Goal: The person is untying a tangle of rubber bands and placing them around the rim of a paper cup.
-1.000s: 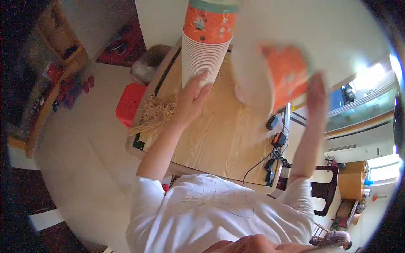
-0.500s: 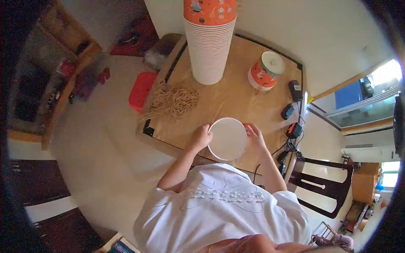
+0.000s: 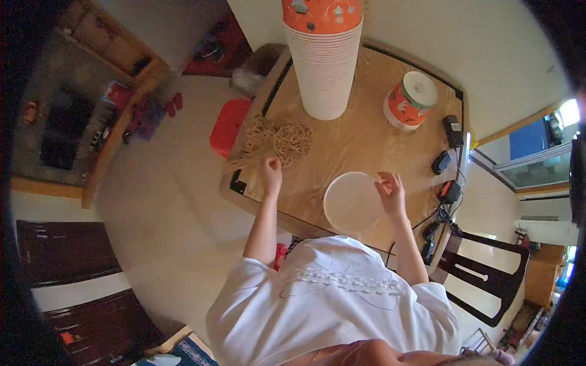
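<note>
A white round paper tub stands near the table's front edge, its mouth facing up and its inside bare. Beside its right rim is my right hand, fingers bent but apart, with the thumb side at the rim. Reaching to the left, my left hand is at the near edge of a pile of tan shredded paper strands. Its fingers are curled together; whether strands are in them I cannot make out.
Behind stands a tall stack of paper tubs, with an orange printed one on top. A shorter orange-and-green lidded tub is right of it. Black chargers and cables line the right edge. A dark chair stands at the right.
My left hand has left the tub's rim and moved left to the strands. My right hand's fingers have loosened and lifted at the rim. The view has shifted slightly.
</note>
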`<state>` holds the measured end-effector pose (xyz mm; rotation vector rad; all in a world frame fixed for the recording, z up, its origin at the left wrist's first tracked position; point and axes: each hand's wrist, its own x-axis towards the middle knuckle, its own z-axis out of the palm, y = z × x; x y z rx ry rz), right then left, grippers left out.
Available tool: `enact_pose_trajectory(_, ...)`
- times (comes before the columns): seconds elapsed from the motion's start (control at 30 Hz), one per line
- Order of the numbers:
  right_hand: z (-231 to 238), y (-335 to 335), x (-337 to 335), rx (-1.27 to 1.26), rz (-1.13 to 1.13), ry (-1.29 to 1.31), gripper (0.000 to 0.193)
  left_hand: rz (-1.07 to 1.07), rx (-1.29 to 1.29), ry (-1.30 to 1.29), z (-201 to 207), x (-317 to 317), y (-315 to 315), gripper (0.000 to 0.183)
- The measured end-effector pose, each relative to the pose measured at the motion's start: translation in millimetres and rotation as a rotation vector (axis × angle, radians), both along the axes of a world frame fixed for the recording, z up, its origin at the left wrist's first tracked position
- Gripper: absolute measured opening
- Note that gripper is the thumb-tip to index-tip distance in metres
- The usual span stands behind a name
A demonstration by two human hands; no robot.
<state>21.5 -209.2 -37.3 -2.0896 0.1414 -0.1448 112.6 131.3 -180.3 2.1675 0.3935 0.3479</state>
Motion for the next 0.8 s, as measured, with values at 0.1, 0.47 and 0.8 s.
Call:
enact_pose_trajectory(0.1, 14, 13, 1, 0.061, 0.019, -0.011, 0.026, 0.069, 0.042, -0.067, -15, 19, 57, 0.019)
enact_pose_trajectory(0.47, 29, -31, -24, 0.039, -0.071, -0.084, 0.022, -0.058, -0.342, 0.036, 126, 55, 54, 0.016)
enact_pose_trajectory(0.8, 27, -12, -37, 0.137, 0.009, -0.136, 0.018, -0.171, -0.422, -0.186, 326, -41, -1, 0.010)
